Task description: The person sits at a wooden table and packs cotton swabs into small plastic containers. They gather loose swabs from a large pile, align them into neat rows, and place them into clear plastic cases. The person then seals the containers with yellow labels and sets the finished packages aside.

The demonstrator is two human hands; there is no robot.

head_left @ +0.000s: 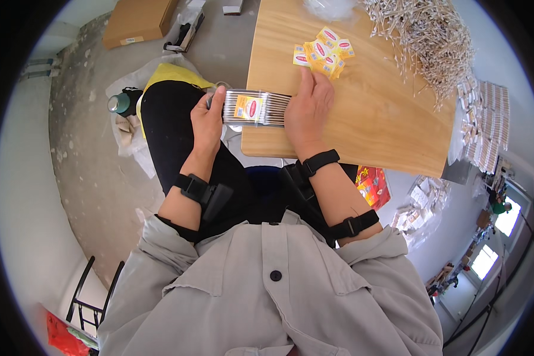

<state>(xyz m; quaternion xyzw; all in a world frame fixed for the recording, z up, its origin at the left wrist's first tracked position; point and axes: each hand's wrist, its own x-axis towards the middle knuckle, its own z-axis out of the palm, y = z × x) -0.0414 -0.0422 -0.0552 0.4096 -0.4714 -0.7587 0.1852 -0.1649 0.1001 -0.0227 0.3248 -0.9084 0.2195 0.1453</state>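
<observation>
A clear flat pack of cotton swabs with a yellow, white and red label card lies across the table's left edge, its left part over my lap. My left hand is closed around its left end, thumb on top. My right hand covers the right end with curled fingers; part of its grip is hidden under the hand. Just beyond my right fingertips lies a loose heap of yellow and white label cards. Farther off, at the right, is a large heap of loose cotton swabs.
The wooden table has a clear plastic bag at its far edge. Stacked swab packs stand beyond its right side, with more white packs lower down. On the floor at left are a cardboard box and a green-lidded bottle.
</observation>
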